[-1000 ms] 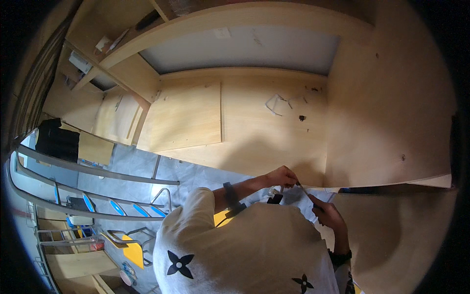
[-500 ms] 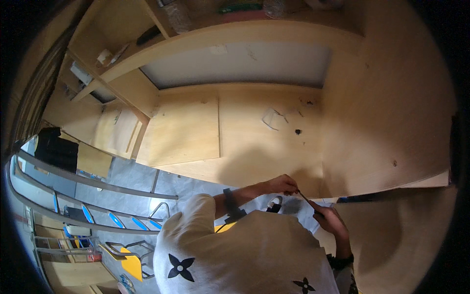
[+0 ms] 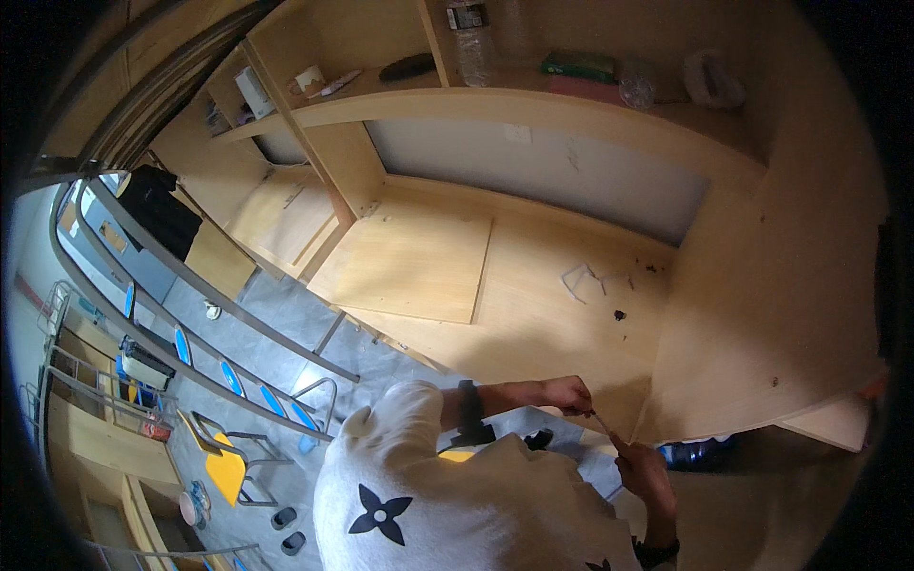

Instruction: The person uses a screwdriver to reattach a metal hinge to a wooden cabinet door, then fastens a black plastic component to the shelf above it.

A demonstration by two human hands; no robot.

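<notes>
A thin, rod-like tool [image 3: 602, 421] spans the gap between my two hands, over the front edge of the wooden desk. My right hand [image 3: 645, 473] is wrapped round its lower end. At the upper end my left hand [image 3: 568, 395] is closed, fingers pinched where the rod's tip meets them; what they grip there is too small to make out. Behind the hands, on the desktop [image 3: 543, 328], lie a bent pale strip [image 3: 583, 282], a small black piece [image 3: 620, 315] and several tiny dark bits. A loose flat wooden board [image 3: 409, 266] rests to their left.
A tall wooden side panel [image 3: 762, 314] closes the desk on the right. Above runs a shelf [image 3: 533, 105] with a plastic bottle [image 3: 471, 43] and a green box [image 3: 579, 65]. Metal ladder rails [image 3: 238, 324] stand at left, beyond them a yellow chair [image 3: 226, 471] and slippers [image 3: 285, 518].
The view has tilted and swung, so more of the shelf and the left floor shows. Both hands stay together at the desk edge, with the rod still between them.
</notes>
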